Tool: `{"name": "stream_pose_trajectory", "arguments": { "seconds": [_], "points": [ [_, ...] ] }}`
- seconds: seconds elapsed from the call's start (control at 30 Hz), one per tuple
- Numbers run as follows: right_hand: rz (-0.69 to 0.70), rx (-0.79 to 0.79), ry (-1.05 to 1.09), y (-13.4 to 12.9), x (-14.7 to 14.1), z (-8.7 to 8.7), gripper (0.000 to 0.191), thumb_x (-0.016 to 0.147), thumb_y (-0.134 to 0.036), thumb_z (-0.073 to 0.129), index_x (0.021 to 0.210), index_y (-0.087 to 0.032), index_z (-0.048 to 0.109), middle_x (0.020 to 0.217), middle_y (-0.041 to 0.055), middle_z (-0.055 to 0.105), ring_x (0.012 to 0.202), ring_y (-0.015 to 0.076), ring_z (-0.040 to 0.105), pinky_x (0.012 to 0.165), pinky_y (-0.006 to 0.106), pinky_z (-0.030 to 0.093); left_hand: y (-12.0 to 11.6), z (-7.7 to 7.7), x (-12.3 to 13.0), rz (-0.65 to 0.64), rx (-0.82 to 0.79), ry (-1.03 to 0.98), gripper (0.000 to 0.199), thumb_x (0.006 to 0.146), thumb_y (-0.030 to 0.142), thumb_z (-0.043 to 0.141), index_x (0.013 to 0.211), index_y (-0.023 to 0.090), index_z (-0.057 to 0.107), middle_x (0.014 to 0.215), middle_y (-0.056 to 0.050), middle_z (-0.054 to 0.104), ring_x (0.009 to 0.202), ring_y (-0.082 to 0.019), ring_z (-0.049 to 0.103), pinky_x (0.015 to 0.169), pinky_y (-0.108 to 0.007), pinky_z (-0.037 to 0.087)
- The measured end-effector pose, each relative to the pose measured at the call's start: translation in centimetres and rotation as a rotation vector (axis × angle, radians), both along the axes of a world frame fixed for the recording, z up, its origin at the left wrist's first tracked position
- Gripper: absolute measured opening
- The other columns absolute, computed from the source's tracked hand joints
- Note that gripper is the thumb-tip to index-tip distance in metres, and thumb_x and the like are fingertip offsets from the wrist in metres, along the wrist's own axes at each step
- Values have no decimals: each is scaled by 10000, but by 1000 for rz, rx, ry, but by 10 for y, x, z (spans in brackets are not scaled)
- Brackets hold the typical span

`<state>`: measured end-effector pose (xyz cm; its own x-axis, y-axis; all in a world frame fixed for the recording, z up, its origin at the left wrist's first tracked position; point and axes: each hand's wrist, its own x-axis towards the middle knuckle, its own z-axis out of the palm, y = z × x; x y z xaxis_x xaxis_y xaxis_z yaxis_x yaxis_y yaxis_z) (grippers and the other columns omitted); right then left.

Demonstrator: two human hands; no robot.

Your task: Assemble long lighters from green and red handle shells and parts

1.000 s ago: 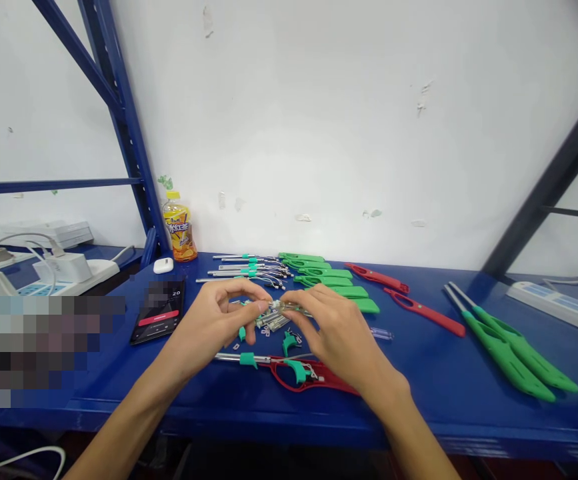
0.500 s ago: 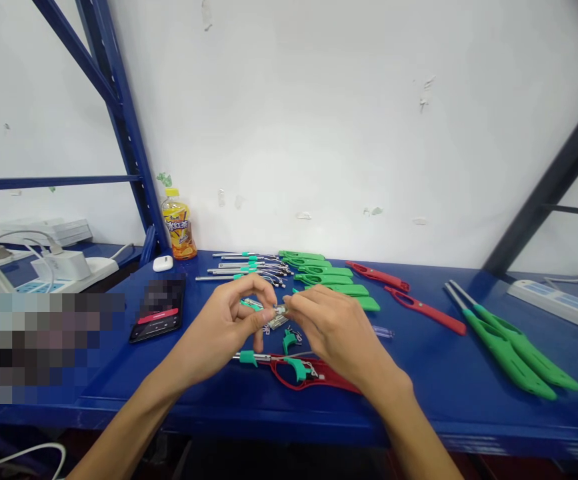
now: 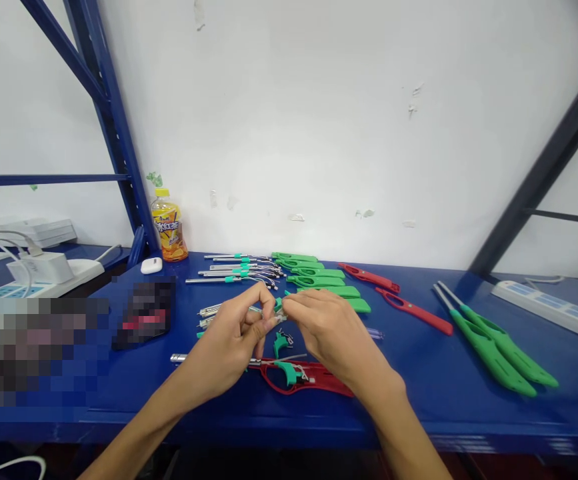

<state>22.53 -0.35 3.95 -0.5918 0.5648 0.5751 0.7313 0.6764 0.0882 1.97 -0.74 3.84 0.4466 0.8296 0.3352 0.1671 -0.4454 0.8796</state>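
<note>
- Small clear part (image 3: 279,316): it is held up between both hands, above the middle of the tabletop (image 3: 419,380); its exact shape is too small to tell.
- Fingers (image 3: 263,328) of the left hand (image 3: 231,340) are drawn together in a pinch on its left side; those of the right hand (image 3: 336,333) are bunched at its right, seemingly pinching too, though that thumb is hidden.
- Since half a second ago the view has swung a little and the left arm has shifted, so the metal tube's end (image 3: 179,359) and some silvery pieces (image 3: 211,311) now show left of the hand. The hands remain joined at the part, so I judge this handling unfinished.
- Just on the near side lies a red half shell (image 3: 329,379) with a teal trigger (image 3: 287,373) inside; a loose teal piece (image 3: 281,343) rests just beyond it.
- Farther off: wired metal rods (image 3: 209,281) on the left, green shells (image 3: 361,306) beside them, red shells (image 3: 419,315) to the right, and two green lighters (image 3: 493,350) at far right.
- A drink bottle (image 3: 169,230) and white case (image 3: 151,266) stand far left, well apart.
- Chief obstruction: the hands themselves, hiding much of the part and the pieces beneath.
</note>
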Motion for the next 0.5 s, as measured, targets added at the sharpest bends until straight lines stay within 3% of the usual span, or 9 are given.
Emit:
{"name": "stream_pose_trajectory", "arguments": {
  "seconds": [0.17, 0.5],
  "points": [
    [-30, 25, -66, 2, -1, -2, 343, 912, 119, 537, 913, -214, 618, 837, 15, 710, 781, 204, 616, 734, 337, 357, 4, -6, 2, -13, -2, 17, 276, 1075, 333, 553, 863, 255, 393, 648, 95, 439, 553, -116, 455, 543, -241, 352],
    [-29, 23, -160, 4, -1, -2, 361, 903, 126, 537, 905, -229, 602, 839, 6, 744, 796, 198, 660, 791, 339, 373, 6, -15, 2, -43, 82, 54, 329, 1099, 323, 482, 804, 253, 353, 692, 76, 414, 576, -124, 454, 565, -267, 351]
  ]
}}
